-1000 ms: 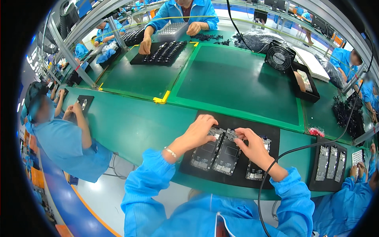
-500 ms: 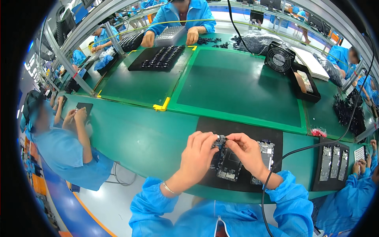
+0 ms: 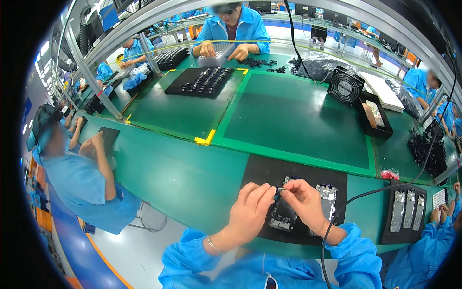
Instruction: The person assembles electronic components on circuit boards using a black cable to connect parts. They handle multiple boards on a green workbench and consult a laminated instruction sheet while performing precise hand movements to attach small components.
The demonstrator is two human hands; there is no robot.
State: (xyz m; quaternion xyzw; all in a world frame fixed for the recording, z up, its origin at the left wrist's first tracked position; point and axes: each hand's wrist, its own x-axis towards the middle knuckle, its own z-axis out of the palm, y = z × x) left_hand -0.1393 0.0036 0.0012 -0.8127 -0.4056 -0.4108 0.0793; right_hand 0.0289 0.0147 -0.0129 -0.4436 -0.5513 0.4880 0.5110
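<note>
My left hand (image 3: pixel 249 212) and my right hand (image 3: pixel 306 202) meet over a black mat (image 3: pixel 260 168), fingertips pinched together around a small dark electronic part (image 3: pixel 277 191). Fingers cover most of this part, so its exact kind does not show. Just below the fingertips lies a long circuit board (image 3: pixel 283 219), partly hidden by both hands. A second circuit board (image 3: pixel 329 196), grey and silver, rests on the mat to the right, its lower end behind my right wrist.
A black cable (image 3: pixel 353 190) loops past my right forearm. Beyond the mat are a fan (image 3: pixel 345 85) and an open black box (image 3: pixel 375 115). Another mat at right bears several boards (image 3: pixel 397 211). Co-workers sit across the bench (image 3: pixel 192 168), at left and at right.
The whole view has tilted, so the bench appears lower in the picture. My hands stay together over the mat, with the small electronic part turned and more covered by my fingers.
</note>
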